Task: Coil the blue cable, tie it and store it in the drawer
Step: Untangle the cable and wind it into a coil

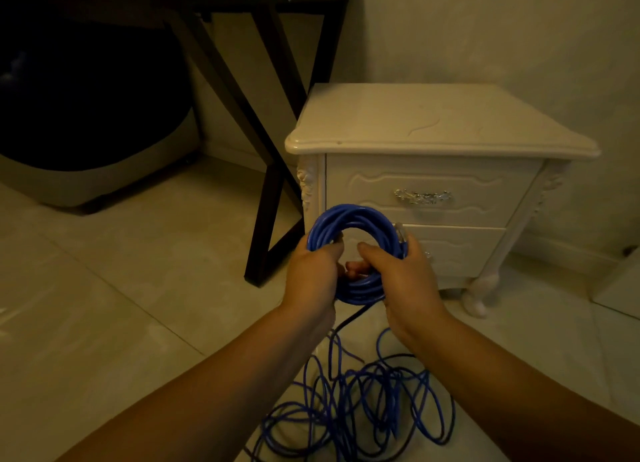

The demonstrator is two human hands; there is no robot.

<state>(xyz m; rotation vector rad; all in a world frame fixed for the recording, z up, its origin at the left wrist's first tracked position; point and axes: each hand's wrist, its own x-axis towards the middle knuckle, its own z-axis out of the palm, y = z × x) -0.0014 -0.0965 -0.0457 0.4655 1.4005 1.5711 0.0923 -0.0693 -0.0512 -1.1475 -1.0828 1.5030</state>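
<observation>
The pale tiled floor [104, 305] takes up the widest area, running from 3 o'clock round through 6 to 9 o'clock. At 11 o'clock stands a dark desk [225, 80] on black crossed legs. Under it, at 9 to 10 o'clock, sits a dark rounded object with a grey base [104, 177]; what it is cannot be told.

At 2 o'clock, against the wall, is a white carved nightstand [433, 122]. Its upper drawer [426, 181] and lower drawer [460, 247] are both closed.

At 6 o'clock a loose tangle of loops [363, 399] lies on the floor between the forearms. It belongs to the blue cable [349, 215], whose wound part forms a ring at the centre of the view, held up in front of the nightstand. A dark strand [353, 318] drops from the bottom of the ring to the tangle.

The left hand [311, 271] grips the ring at its 8 o'clock side, fingers curled round the bundle and thumb lying over it. The right hand [405, 274] grips the ring at its 4 o'clock side, thumb reaching through the middle and fingers wrapped behind.

A silver ornate handle [423, 197] sits on the upper drawer. Smallest is a clear cable plug [401, 233], sticking up just above the right hand at the ring's 3 o'clock edge.
</observation>
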